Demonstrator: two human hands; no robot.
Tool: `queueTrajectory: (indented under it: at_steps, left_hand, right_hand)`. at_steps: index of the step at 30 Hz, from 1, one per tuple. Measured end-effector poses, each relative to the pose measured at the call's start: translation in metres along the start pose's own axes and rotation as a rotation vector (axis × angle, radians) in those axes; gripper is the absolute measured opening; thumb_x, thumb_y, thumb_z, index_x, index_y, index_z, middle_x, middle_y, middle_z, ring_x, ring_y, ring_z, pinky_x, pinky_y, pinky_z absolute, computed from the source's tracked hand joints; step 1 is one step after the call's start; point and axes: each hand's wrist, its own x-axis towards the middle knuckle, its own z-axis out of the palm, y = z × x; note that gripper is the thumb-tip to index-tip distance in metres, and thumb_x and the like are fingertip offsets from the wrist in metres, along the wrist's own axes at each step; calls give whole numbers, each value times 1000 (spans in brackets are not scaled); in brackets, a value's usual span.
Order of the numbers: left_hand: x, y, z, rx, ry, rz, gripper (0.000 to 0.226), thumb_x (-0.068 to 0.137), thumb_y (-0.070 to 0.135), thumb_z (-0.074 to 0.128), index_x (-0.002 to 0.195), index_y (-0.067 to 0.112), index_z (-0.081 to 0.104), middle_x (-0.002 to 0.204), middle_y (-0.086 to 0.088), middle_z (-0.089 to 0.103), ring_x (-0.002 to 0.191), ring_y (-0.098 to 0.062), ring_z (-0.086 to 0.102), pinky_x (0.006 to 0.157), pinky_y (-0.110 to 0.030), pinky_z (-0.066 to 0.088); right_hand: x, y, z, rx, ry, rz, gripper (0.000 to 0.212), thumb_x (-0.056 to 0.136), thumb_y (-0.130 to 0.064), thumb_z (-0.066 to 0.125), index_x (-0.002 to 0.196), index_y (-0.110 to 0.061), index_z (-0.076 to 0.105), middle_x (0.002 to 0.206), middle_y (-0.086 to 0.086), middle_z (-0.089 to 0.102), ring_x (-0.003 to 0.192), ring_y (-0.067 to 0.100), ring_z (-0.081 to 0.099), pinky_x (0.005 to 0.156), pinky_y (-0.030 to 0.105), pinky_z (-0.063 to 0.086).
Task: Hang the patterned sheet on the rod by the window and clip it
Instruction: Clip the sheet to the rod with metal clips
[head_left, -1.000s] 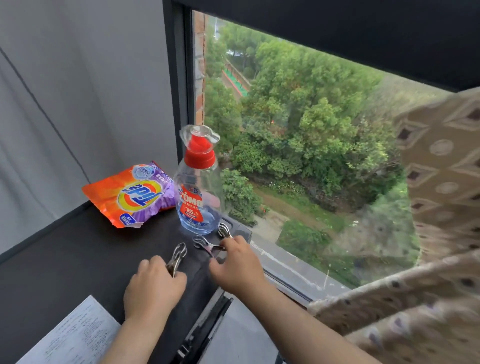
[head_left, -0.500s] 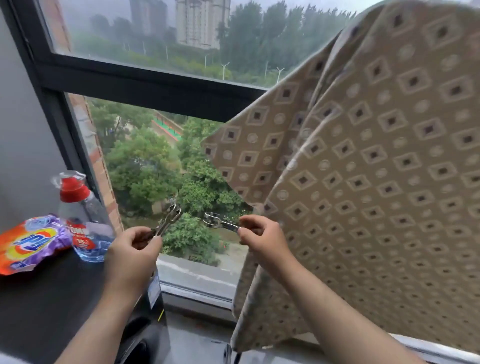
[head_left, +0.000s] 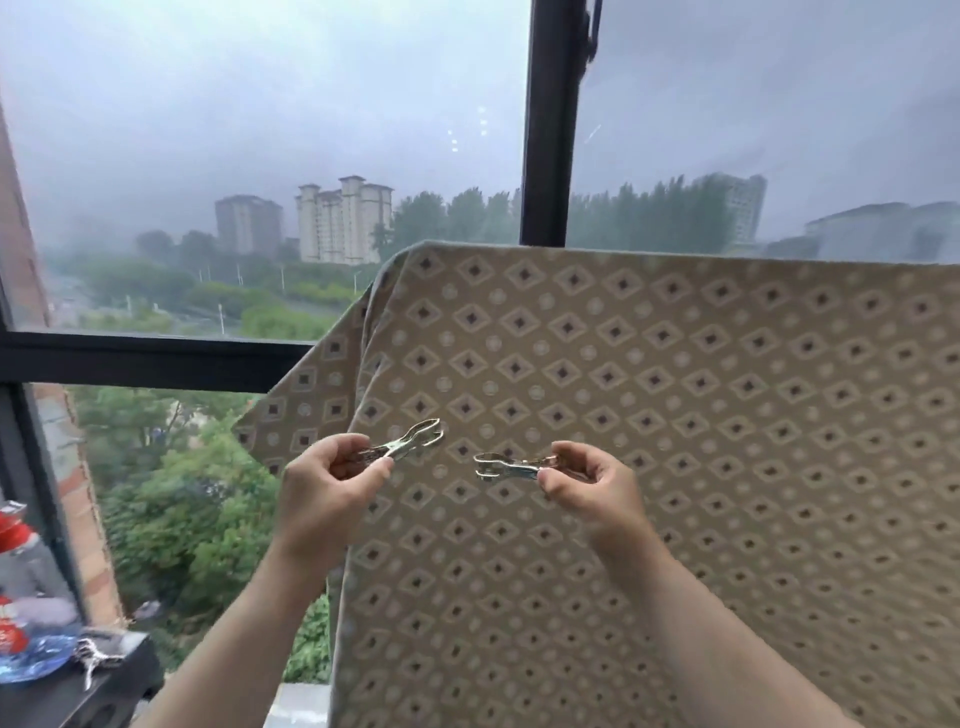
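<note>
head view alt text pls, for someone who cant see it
Two bare hands each hold a metal clip in front of a patterned sheet draped by a window: the left hand pinches the left clip, the right hand the right clip. A bottle and a spare clip sit lower left.

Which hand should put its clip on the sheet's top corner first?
Probably the left hand. Its metal clip already points up toward the patterned sheet's near top corner, right above it. The right hand's clip points sideways, farther from that corner.
</note>
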Motion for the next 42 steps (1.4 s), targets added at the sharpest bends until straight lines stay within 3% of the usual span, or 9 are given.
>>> queueTrajectory:
  at_steps: [4, 7, 12, 23, 29, 32, 34, 37, 42]
  left_hand:
    - [4, 47, 29, -16, -34, 56, 26, 76, 12, 80, 100, 15, 70, 81, 4, 72, 70, -6, 67, 71, -26, 57]
    - [16, 80, 45, 26, -42, 133, 26, 74, 15, 81, 97, 21, 70, 75, 7, 72, 66, -1, 65, 66, -21, 55]
    - [60, 120, 67, -36, -98, 188, 25, 73, 15, 81, 93, 27, 70, 81, 1, 73, 68, -8, 64, 59, -19, 53]
    - [200, 127, 110, -284, -74, 264, 28, 69, 10, 81, 91, 23, 69, 77, 9, 75, 67, -2, 67, 57, -8, 50]
    - [272, 135, 129, -346, -196, 239, 49, 52, 14, 79, 101, 13, 68, 92, -8, 74, 83, -22, 68, 81, -25, 56]
    - [293, 144, 138, -369, -287, 216, 66, 44, 21, 89, 103, 3, 67, 79, -6, 74, 71, -20, 72, 74, -29, 60]
    - [304, 148, 145, -313, -310, 227, 71, 41, 26, 93, 103, 2, 67, 80, -8, 73, 68, -20, 72, 69, -30, 61]
    - [313, 156, 160, -257, -311, 240, 42, 65, 1, 78, 104, -2, 64, 87, -13, 69, 67, -18, 72, 67, -30, 61]
    - [322, 160, 179, -220, -318, 271, 25, 72, -9, 74, 88, 9, 66, 86, -13, 65, 66, -16, 71, 68, -34, 62]
  right_hand:
    - [3, -35, -39, 32, 24, -40, 34, 83, 2, 72, 114, -9, 63, 94, 2, 69, 82, 8, 64, 77, 16, 53]
    - [11, -60, -65, 11, 24, -81, 37, 83, -4, 74, 118, -11, 63, 101, 4, 71, 88, 9, 66, 82, 20, 51]
    - [39, -99, -99, -75, 59, -174, 38, 81, -9, 77, 116, -15, 66, 100, 0, 71, 84, 3, 67, 71, 14, 51]
    - [191, -140, -74, -368, -106, -321, 45, 79, -37, 79, 120, -27, 65, 104, -4, 68, 100, 11, 66, 96, 36, 53]
    - [266, -168, -55, -461, -270, -368, 50, 80, -31, 78, 126, -23, 61, 112, -5, 68, 101, 10, 67, 98, 35, 53]
    - [286, -176, -55, -710, -290, -362, 56, 84, -32, 73, 135, -18, 55, 107, -7, 64, 95, 5, 63, 84, 22, 50]
    - [294, -179, -52, -917, -301, -373, 50, 81, -36, 72, 125, -15, 59, 94, -5, 63, 79, 2, 58, 66, 18, 43]
    - [306, -180, -48, -1075, -341, -327, 20, 78, -33, 72, 82, -17, 59, 72, -4, 57, 57, 5, 50, 44, 16, 36]
    - [324, -174, -50, -1060, -376, -331, 21, 75, -34, 74, 75, -18, 60, 62, -10, 57, 47, 1, 50, 39, 15, 34]
